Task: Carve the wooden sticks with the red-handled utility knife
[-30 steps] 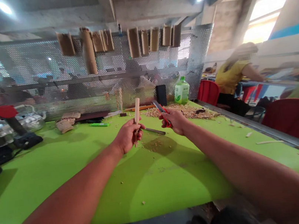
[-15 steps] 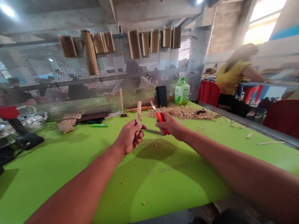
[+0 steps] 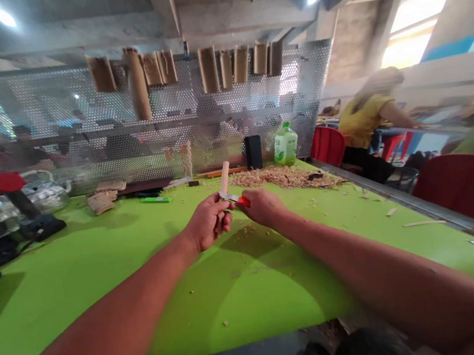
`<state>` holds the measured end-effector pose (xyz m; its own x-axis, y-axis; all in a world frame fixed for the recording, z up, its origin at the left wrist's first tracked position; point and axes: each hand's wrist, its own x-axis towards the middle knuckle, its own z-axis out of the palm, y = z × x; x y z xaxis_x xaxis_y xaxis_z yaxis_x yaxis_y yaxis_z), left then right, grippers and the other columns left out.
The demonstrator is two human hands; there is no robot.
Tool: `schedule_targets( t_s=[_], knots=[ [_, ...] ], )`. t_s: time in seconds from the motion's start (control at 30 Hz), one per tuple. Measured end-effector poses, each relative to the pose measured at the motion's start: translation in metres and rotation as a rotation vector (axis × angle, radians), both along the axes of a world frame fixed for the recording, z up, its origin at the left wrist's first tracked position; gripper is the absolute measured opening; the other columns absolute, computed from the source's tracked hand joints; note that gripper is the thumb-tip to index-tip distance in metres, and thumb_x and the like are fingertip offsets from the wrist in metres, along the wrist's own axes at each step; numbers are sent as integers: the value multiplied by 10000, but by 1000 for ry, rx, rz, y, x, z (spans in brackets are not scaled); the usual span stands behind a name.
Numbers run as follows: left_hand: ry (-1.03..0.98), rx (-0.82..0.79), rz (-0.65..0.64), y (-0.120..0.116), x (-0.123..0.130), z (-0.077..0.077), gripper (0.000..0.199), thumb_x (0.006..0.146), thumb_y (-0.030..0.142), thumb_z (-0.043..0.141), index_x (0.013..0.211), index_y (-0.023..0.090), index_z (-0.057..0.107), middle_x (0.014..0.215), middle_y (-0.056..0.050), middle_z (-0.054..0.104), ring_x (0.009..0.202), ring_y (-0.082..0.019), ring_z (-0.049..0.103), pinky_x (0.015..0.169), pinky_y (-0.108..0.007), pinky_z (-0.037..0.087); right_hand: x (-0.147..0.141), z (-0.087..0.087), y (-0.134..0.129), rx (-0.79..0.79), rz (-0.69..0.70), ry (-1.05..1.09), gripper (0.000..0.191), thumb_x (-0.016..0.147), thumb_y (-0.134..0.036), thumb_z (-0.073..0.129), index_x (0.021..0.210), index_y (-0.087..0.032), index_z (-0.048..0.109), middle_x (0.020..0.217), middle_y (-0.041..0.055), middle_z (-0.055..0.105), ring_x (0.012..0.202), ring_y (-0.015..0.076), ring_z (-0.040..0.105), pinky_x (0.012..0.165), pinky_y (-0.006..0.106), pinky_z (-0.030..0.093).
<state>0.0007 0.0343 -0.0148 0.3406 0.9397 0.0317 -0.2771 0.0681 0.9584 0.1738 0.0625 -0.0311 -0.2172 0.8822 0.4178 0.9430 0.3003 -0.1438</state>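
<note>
Pointing up, tilted slightly right, a pale wooden stick (image 3: 225, 178) rises from the left hand (image 3: 208, 222), closed around it; the right hand (image 3: 263, 206) pinches a red-handled knife (image 3: 235, 199), blade against the stick, above a green table (image 3: 81, 296).

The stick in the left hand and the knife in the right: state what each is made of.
The stick looks like pale unpainted wood, matte, with pale shavings lying nearby. The knife seems to have a bright grey steel blade and a glossy red handle, probably plastic, partly hidden by the right hand.
</note>
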Motion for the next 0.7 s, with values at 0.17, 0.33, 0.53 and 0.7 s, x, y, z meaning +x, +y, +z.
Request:
schedule_targets(
  t_s=[0.17,0.33,0.53,0.7],
  knots=[
    [-40,-24,-26,-1,3,-2,139,772,137,554,864,190,463,675,55,494,371,-17,353,301,-118,231,-2,6,-4,0,-73,-99,305,924,-392,437,895,-202,674,811,74,707,641,158,579,540,264,270],
    [-76,-19,-37,-6,6,3,156,774,118,543,866,195,444,670,65,455,384,-9,294,311,-110,185,-3,10,-4,33,-103,-97,282,920,-346,442,874,-197,677,817,84,713,675,175,612,565,261,327],
    [-27,-82,-51,-15,11,4,165,774,89,523,861,194,431,635,76,396,378,-10,247,309,-115,138,15,17,16,-20,-201,9,270,911,-318,451,949,-201,691,896,112,720,787,211,653,642,267,389],
    [-63,-47,-170,-24,15,5,186,791,127,557,947,189,477,678,63,426,393,-12,271,309,-118,156,47,29,30,-68,-427,174,350,915,-361,433,1002,-152,700,947,167,707,812,249,650,627,292,382]
  ],
)
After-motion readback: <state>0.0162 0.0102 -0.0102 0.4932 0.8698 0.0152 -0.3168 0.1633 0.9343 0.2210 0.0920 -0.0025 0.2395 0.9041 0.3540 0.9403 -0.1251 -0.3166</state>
